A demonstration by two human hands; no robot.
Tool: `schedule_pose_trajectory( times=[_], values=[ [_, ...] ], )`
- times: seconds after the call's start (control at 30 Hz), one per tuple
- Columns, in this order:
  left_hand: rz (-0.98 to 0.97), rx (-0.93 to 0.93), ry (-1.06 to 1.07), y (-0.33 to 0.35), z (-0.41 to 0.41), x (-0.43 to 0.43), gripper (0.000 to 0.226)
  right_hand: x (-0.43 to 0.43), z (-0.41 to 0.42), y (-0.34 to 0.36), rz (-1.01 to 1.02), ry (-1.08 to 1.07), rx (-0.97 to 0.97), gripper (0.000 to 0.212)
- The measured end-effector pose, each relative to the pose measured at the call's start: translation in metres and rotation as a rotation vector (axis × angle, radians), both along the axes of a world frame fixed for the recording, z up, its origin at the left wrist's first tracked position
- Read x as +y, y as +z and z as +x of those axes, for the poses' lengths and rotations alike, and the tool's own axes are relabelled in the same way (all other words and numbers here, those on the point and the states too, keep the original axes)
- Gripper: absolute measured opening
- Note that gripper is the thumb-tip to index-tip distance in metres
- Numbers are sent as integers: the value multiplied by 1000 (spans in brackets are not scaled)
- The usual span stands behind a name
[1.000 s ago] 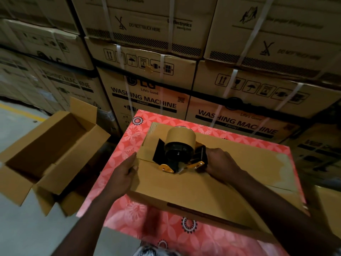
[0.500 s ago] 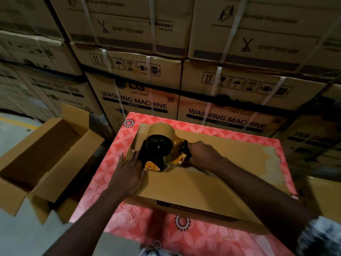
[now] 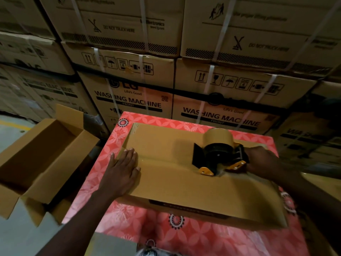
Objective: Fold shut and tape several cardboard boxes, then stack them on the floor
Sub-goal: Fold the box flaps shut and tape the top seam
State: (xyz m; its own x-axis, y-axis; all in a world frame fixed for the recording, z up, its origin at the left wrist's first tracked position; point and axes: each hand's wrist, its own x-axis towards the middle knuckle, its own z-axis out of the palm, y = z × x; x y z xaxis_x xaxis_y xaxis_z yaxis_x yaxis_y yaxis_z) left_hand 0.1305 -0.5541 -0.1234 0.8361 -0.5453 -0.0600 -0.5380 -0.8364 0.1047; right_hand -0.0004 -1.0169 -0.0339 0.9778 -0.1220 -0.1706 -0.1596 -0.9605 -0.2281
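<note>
In the head view we judge the taping step to be in hand on the closed cardboard box [image 3: 175,183], which lies flat on the cloth-covered worktop [image 3: 193,241] under both grips. The left grip [image 3: 123,170] is spread flat, fingers straight, pressing the box top near its left end. The right grip [image 3: 263,161] is curled round the handle of the tape dispenser [image 3: 219,156], whose yellow-tipped foot touches the box top just left of that grip and well apart from the left one. The next move, as we judge it, calls for drawing the dispenser along the seam to the box end beyond the right grip, then cutting the tape and smoothing it down. Any tape strip between the two grips is too faint for us to confirm, and so is the seam. The dispenser handle is hidden inside the right grip, and the forearm covers the box's dim right end. An open cardboard box [image 3: 46,156] stands well left of the left grip; we cannot tell what it rests on.
</note>
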Motion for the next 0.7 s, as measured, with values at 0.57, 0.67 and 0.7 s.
schedule_pose_trajectory(
  times=[0.57, 0.67, 0.7],
  values=[
    [-74, 167, -142, 3, -80, -169, 91, -8, 0, -6, -242, 39, -73, 25],
    [-105, 173, -130, 3, -80, -165, 88, -9, -7, -3, -205, 43, -51, 24],
    [-100, 173, -131, 3, -80, -165, 87, -10, -10, -2, -164, 43, -48, 25]
  ],
)
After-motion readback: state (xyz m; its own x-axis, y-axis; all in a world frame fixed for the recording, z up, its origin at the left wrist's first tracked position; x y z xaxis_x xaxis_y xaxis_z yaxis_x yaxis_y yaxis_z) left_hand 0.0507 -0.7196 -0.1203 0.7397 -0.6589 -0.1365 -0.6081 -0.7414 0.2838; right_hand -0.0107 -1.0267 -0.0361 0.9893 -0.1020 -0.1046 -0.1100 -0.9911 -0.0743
